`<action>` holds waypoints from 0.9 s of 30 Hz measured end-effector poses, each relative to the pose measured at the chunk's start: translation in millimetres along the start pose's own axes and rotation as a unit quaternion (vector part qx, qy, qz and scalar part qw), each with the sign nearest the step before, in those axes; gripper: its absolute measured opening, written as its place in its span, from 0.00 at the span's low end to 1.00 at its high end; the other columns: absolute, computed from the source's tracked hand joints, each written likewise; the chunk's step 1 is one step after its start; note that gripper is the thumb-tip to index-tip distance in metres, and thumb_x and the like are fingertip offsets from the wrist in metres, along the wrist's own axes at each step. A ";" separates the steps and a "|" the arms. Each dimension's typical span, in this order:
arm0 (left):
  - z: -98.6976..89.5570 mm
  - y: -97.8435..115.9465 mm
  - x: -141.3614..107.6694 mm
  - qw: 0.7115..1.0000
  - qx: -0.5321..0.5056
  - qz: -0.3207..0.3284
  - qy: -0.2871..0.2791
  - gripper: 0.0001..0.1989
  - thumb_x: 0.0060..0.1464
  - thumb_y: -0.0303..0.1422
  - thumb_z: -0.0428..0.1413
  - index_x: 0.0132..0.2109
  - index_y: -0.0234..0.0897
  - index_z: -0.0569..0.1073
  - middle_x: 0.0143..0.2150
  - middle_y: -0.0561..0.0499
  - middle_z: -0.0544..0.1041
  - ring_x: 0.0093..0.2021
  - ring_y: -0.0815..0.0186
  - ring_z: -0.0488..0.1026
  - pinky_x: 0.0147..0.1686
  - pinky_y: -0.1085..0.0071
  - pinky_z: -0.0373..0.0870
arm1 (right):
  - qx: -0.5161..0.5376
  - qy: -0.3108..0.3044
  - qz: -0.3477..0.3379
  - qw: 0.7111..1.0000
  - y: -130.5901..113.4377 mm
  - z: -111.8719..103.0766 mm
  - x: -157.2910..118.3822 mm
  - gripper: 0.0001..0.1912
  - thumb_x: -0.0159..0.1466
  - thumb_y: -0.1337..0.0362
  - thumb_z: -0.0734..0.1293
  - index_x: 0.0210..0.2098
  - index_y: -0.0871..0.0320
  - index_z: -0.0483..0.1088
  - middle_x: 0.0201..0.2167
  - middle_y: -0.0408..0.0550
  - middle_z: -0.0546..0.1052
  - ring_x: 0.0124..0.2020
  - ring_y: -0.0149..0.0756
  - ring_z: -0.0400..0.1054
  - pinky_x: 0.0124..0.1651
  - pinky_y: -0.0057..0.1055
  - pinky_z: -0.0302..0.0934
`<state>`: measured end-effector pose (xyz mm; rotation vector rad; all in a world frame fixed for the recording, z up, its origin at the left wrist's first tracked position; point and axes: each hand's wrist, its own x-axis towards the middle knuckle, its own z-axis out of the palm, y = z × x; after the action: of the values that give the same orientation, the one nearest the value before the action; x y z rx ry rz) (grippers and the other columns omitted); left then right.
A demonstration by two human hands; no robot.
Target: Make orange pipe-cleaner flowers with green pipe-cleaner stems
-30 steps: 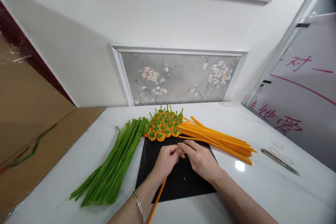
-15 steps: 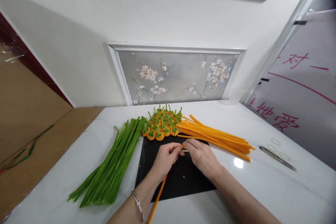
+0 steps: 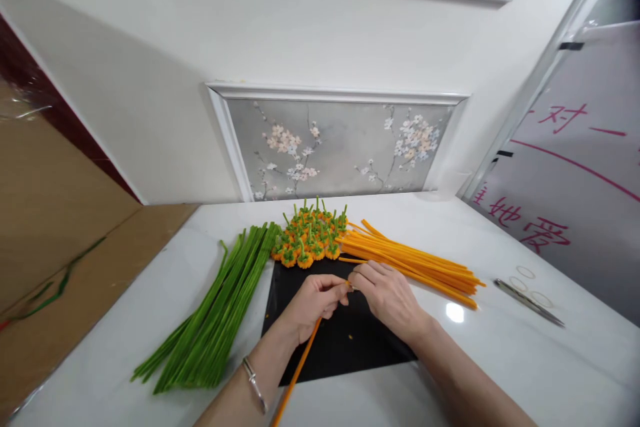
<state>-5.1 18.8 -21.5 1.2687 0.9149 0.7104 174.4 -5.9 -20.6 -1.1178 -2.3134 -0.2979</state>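
On the white table (image 3: 500, 367): black mat (image 3: 345, 357); green stem bundle (image 3: 220, 320), left; orange stem bundle (image 3: 415, 263), right; left hand (image 3: 313, 303), pinching one loose orange stem (image 3: 299, 371) that trails across the mat; right hand (image 3: 393, 300), fingers bent near its upper end, grip hidden.

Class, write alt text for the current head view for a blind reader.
The left hand pinches an orange strip close beside the right hand, over a black mat. Beyond sit orange-green flower heads, with green strips left and orange strips right.
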 end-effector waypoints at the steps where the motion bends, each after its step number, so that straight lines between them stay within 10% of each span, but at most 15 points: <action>1: 0.3 0.2 0.1 0.997 0.068 0.042 0.021 0.11 0.51 0.36 0.58 0.27 0.32 0.74 0.23 0.52 0.70 0.18 0.76 0.55 0.20 0.76 0.48 | 0.004 -0.005 0.016 1.000 -0.9 1.1 -0.1 0.11 0.68 0.70 0.57 0.35 0.57 0.69 0.31 0.47 0.74 0.34 0.36 0.65 0.35 0.30 0.54; 7: 8.5 -0.3 -6.0 0.890 0.363 0.256 0.105 0.13 0.57 0.28 0.50 0.30 0.37 0.78 0.26 0.49 0.73 0.28 0.66 0.67 0.31 0.71 0.59 | 0.218 -0.036 0.214 0.952 -4.9 9.4 -1.4 0.11 0.63 0.73 0.57 0.26 0.58 0.67 0.23 0.43 0.70 0.26 0.31 0.63 0.29 0.26 0.53; 12: 12.8 2.5 -7.4 0.921 0.308 0.227 0.079 0.13 0.58 0.31 0.50 0.35 0.38 0.79 0.29 0.49 0.76 0.29 0.65 0.70 0.33 0.72 0.62 | 0.417 -0.116 0.327 0.840 3.2 11.1 -0.7 0.14 0.64 0.65 0.58 0.23 0.59 0.66 0.16 0.38 0.63 0.18 0.27 0.57 0.22 0.24 0.51; 19: 4.3 3.9 0.3 0.995 0.013 0.009 0.099 0.12 0.48 0.38 0.59 0.30 0.32 0.73 0.23 0.54 0.69 0.16 0.78 0.52 0.17 0.77 0.44 | 0.211 0.012 0.112 0.971 3.2 -1.4 -1.0 0.14 0.66 0.68 0.60 0.50 0.54 0.68 0.47 0.50 0.74 0.45 0.36 0.71 0.44 0.31 0.66; 27: 3.4 7.9 -1.4 0.982 -0.161 -0.086 0.043 0.16 0.40 0.37 0.66 0.27 0.30 0.69 0.23 0.56 0.66 0.16 0.83 0.47 0.16 0.79 0.34 | -0.003 0.019 -0.017 1.000 0.8 2.0 -1.8 0.10 0.67 0.72 0.58 0.41 0.58 0.70 0.38 0.50 0.78 0.35 0.35 0.71 0.37 0.30 0.61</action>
<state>-2.4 17.4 -13.3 0.8691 0.9255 0.7471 175.2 -5.7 -23.3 -1.0689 -2.3010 -0.3366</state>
